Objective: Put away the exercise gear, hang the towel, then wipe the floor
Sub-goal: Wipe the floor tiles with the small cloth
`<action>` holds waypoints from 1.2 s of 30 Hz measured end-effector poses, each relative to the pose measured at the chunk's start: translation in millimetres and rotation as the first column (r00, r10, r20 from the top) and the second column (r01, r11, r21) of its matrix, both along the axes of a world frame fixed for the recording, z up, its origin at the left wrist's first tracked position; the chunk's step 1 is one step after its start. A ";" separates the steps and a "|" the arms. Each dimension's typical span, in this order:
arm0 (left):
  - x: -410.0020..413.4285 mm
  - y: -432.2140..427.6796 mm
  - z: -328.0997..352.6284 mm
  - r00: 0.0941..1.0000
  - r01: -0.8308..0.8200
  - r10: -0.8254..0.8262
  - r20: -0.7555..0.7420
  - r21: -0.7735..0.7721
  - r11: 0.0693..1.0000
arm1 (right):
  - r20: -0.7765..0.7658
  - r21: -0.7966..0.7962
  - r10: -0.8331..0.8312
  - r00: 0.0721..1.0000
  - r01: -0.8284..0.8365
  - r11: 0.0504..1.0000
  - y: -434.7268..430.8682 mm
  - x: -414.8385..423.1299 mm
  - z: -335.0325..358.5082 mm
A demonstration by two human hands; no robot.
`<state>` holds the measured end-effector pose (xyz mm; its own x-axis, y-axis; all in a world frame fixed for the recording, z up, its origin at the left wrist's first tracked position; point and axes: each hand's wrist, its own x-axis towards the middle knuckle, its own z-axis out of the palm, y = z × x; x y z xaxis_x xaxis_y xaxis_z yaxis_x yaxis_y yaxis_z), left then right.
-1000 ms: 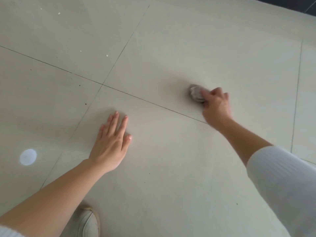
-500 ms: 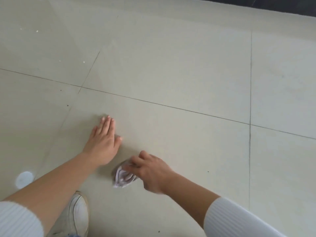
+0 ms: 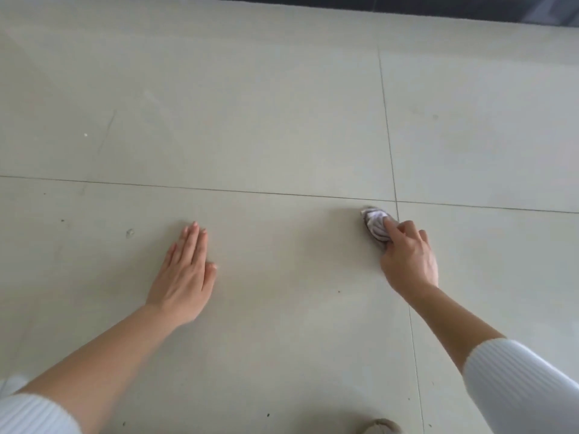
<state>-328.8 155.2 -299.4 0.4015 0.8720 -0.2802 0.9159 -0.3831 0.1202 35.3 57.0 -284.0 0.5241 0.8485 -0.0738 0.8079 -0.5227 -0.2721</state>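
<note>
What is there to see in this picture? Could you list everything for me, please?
floor: one, pale cream tiles, fills nearly the whole view
grout lines: two, dark and thin, crossing just beside the cloth
cloth: one, crumpled, whitish-lilac, on the floor at right of centre
specks: several, mostly dark, scattered over the tiles
dark strip: one, near-black, along the top edge
shoe tip: one, pale and worn, bottom edge
sleeves: two, white ribbed, lower corners
left hand: one, flat on the floor, fingers straight, holding nothing
right hand: one, grips the cloth and presses it to the floor
</note>
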 end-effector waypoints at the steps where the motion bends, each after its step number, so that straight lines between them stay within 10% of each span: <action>1: 5.6 3.9 -0.8 1.000 0.026 -0.026 0.005 -0.004 1.000 | 0.013 0.025 -0.013 1.000 0.013 1.000 -9.8 -12.4 -2.7; 7: 10.8 8.6 -4.8 0.995 0.081 -0.080 0.053 -0.013 0.997 | -0.003 0.080 0.267 0.964 -0.266 0.961 -44.0 -105.7 -3.0; 13: 5.9 13.1 -10.5 0.992 0.109 -0.107 0.066 -0.030 0.994 | -0.125 0.070 0.751 0.648 -0.750 0.658 -69.0 -163.1 0.6; 19: -1.2 7.7 -4.9 0.992 0.120 -0.117 0.056 -0.063 0.991 | -0.136 0.097 0.189 0.973 -0.176 0.980 -24.0 -64.1 19.8; 23: -4.8 8.2 -0.2 0.986 0.157 -0.152 0.065 -0.073 0.985 | 0.013 -0.231 -0.074 0.997 0.075 0.970 -48.8 -24.4 23.4; 28: -8.4 8.8 0.1 0.981 0.169 -0.161 0.106 -0.070 0.983 | 0.100 -0.145 0.337 0.936 -0.321 0.936 -86.7 -108.1 6.1; 36: -14.0 7.2 4.3 0.982 0.159 -0.150 0.118 -0.077 0.984 | -0.234 0.034 0.735 0.636 -0.751 0.660 -71.1 -214.0 4.1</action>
